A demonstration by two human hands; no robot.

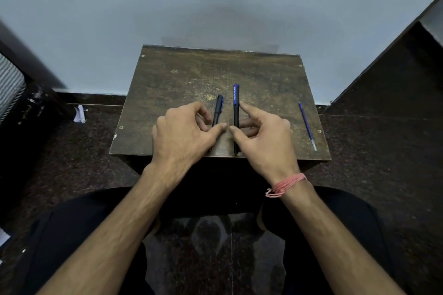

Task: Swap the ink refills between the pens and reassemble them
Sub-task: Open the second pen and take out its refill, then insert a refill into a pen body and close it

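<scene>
Two pens lie side by side, pointing away from me, on a small worn wooden table [167, 84]. The left pen [218, 109] is black with a blue clip. My left hand [184, 133] pinches its near half between the thumb and curled fingers. The right pen [236, 100] has a blue far half and a black near half. My right hand [265, 135] holds it with the thumb on its left side and the fingers on its right, the index finger lying along the barrel. A thin blue ink refill [307, 126] lies loose near the table's right edge.
The table stands against a pale blue wall [215, 7] on a dark speckled floor [72, 151]. A scrap of white paper [79, 114] lies on the floor to the left. My knees in dark trousers sit below the table's near edge.
</scene>
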